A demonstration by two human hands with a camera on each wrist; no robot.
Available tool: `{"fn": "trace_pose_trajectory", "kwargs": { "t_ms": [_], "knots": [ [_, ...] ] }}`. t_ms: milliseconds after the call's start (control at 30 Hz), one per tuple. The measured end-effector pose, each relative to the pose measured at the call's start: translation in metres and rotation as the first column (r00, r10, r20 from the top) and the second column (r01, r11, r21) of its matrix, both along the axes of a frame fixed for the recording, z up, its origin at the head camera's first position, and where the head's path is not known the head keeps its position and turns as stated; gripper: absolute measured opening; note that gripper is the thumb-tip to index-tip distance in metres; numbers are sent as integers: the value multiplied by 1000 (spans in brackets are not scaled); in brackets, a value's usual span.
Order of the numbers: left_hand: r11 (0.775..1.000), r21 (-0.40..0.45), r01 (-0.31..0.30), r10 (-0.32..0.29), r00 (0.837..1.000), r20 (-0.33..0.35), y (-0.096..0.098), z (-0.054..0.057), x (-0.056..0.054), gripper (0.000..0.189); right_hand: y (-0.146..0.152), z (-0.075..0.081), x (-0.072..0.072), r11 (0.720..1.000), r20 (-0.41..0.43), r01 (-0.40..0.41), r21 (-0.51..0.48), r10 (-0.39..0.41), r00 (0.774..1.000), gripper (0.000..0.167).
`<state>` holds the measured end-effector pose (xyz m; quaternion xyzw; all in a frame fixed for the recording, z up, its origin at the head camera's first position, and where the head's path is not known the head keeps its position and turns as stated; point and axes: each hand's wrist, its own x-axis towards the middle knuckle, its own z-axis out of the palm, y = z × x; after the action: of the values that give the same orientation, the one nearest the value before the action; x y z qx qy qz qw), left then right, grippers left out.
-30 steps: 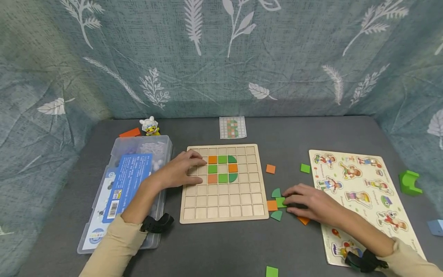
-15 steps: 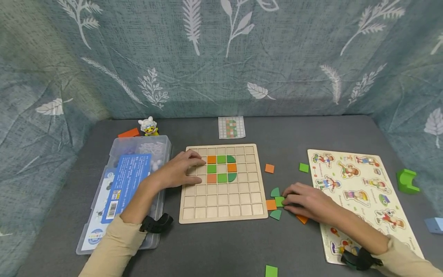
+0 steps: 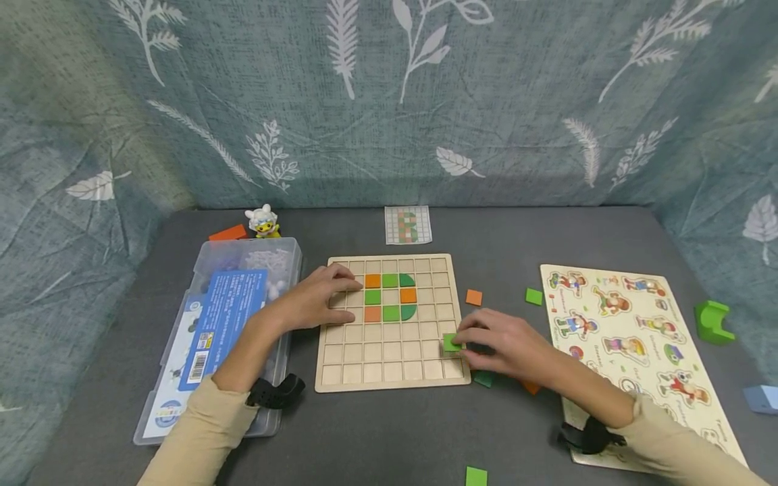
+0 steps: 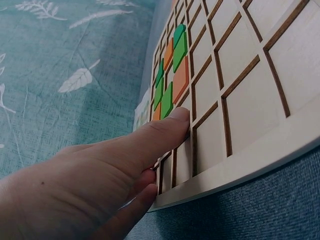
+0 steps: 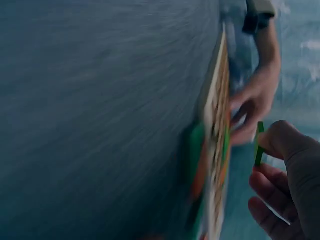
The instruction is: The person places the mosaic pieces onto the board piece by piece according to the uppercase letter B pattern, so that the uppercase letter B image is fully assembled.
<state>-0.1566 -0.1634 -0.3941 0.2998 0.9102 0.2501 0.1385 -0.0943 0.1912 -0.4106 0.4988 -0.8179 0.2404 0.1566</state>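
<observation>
A wooden grid board (image 3: 395, 351) lies at the centre, with orange, light green and dark green tiles set in its upper middle cells as a ring around one bare cell. My left hand (image 3: 313, 297) rests on the board's left side, fingers spread; in the left wrist view the thumb (image 4: 172, 125) lies on the grid below the tiles. Between thumb and fingertips my right hand (image 3: 507, 343) pinches a light green square tile (image 3: 451, 343), over the board's lower right cells. The right wrist view shows that tile (image 5: 259, 144) edge-on, apart from the board.
Loose tiles, including a dark green quarter-round (image 3: 484, 379) and an orange square (image 3: 474, 297), lie right of the board. A small pattern card (image 3: 408, 225) lies behind it. A plastic case (image 3: 225, 337) stands left, a picture puzzle board (image 3: 644, 358) right.
The right hand has picked up the light green tile from the loose group and moved it left over the board. The left hand stays in place.
</observation>
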Motion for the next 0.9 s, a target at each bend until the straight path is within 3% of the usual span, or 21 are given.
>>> {"fn": "trace_pose_trajectory", "kwargs": {
  "t_ms": [167,367,667,900],
  "knots": [
    [1000,-4,5,-5,1000,7,1,-1,-1,51,-47,7,-10,994,-77,-20,109,28,997,18],
    [1000,-6,-1,1,1000,2,0,-1,-2,50,-88,12,-25,980,-38,-52,194,60,997,10],
    [1000,0,1,-1,1000,-6,0,0,-1,50,-108,5,-36,975,-29,-100,200,108,994,10],
    [1000,9,13,-13,1000,-28,-1,-1,-2,49,-113,3,-37,974,-53,-81,212,94,994,10]
  ]
}}
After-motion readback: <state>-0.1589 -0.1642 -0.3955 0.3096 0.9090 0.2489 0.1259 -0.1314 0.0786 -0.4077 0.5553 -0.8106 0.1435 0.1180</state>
